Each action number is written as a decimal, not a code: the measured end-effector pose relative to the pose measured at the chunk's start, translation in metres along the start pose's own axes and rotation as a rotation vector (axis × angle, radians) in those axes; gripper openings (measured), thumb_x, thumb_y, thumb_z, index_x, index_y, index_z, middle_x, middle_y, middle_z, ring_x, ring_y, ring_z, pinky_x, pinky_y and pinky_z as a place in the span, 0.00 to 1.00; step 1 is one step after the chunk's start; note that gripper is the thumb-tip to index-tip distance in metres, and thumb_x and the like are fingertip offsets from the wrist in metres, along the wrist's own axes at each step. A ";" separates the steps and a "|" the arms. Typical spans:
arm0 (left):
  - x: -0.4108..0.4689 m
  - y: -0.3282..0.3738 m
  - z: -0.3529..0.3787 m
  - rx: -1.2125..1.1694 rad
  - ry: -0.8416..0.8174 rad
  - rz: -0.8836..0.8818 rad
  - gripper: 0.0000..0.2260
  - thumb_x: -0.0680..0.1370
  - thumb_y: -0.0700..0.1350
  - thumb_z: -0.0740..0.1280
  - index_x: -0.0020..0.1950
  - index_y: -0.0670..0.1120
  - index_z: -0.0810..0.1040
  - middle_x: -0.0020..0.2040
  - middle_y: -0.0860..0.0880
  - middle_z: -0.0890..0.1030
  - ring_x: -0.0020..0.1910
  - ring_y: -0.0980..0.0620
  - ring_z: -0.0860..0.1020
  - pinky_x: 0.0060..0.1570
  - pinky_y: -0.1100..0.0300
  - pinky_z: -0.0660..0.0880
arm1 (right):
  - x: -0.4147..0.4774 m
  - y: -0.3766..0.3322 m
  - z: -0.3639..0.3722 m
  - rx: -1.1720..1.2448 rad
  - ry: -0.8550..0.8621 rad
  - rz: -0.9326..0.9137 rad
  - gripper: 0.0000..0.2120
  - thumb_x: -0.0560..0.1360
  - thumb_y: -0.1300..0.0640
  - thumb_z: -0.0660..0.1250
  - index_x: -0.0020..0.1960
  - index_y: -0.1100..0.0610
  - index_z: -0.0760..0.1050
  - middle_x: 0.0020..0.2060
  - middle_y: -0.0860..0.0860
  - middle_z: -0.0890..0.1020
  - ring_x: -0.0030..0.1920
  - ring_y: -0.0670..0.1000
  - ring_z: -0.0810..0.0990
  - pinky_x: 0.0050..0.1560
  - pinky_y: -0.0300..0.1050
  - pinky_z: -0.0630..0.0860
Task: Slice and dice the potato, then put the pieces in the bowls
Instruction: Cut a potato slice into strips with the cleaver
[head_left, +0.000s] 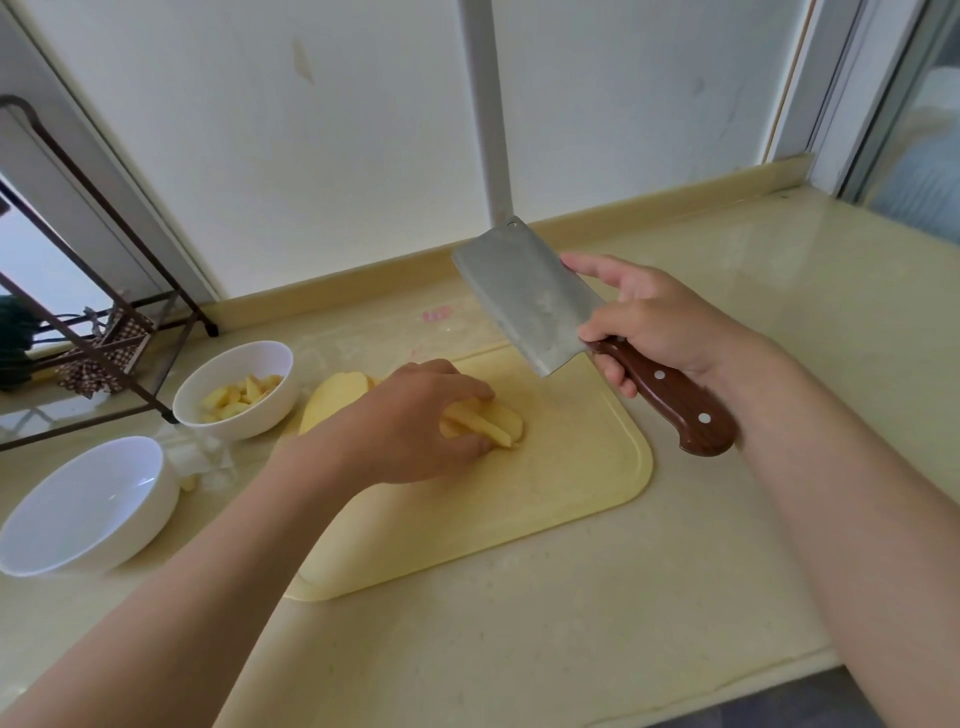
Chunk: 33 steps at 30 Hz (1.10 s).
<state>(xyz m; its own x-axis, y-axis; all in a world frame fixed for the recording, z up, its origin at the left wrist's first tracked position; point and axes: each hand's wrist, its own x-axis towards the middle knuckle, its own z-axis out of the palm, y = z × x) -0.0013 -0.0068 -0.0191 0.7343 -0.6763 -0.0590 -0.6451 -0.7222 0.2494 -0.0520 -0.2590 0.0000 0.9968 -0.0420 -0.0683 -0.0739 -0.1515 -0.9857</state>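
On the yellow cutting board (561, 499), my left hand (415, 421) closes around a small stack of potato strips (491, 423). Behind that hand lie larger potato slices (335, 392), partly hidden by it. My right hand (654, 322) holds a cleaver (524, 291) by its brown wooden handle, with the blade raised above the board's far right corner. A white bowl (236, 389) at the left holds cut potato pieces. Nearer to me, a second white bowl (88, 504) has nothing in it.
A dark metal rack (104, 332) with a checked cloth stands at the far left. A stray potato piece (188, 482) lies on the beige counter (519, 649) between the bowls. A white post (488, 104) rises behind the board, and the counter's front edge runs at the lower right.
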 end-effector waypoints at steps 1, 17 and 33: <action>-0.001 0.002 0.000 0.013 -0.003 -0.017 0.23 0.75 0.59 0.70 0.69 0.61 0.72 0.59 0.58 0.73 0.57 0.54 0.71 0.57 0.59 0.70 | 0.000 0.000 0.000 -0.030 0.002 0.005 0.36 0.77 0.72 0.62 0.80 0.46 0.64 0.24 0.52 0.77 0.23 0.52 0.75 0.22 0.43 0.72; -0.019 0.037 0.011 0.158 0.083 -0.249 0.19 0.78 0.61 0.62 0.63 0.52 0.76 0.55 0.50 0.74 0.54 0.48 0.74 0.50 0.56 0.72 | -0.019 -0.009 0.009 -0.455 -0.103 0.090 0.39 0.77 0.68 0.59 0.81 0.38 0.59 0.21 0.45 0.79 0.22 0.51 0.77 0.30 0.45 0.78; -0.040 0.018 0.033 -0.011 0.286 -0.016 0.18 0.80 0.50 0.66 0.71 0.52 0.75 0.64 0.52 0.79 0.61 0.50 0.74 0.60 0.63 0.67 | -0.045 -0.023 0.039 -0.634 -0.100 0.087 0.40 0.78 0.66 0.56 0.83 0.38 0.50 0.36 0.49 0.77 0.22 0.47 0.80 0.28 0.45 0.79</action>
<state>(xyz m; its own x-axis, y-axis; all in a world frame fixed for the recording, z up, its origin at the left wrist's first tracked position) -0.0494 0.0024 -0.0444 0.7754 -0.5951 0.2113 -0.6315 -0.7300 0.2614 -0.0941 -0.2156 0.0203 0.9821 0.0069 -0.1882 -0.1284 -0.7065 -0.6960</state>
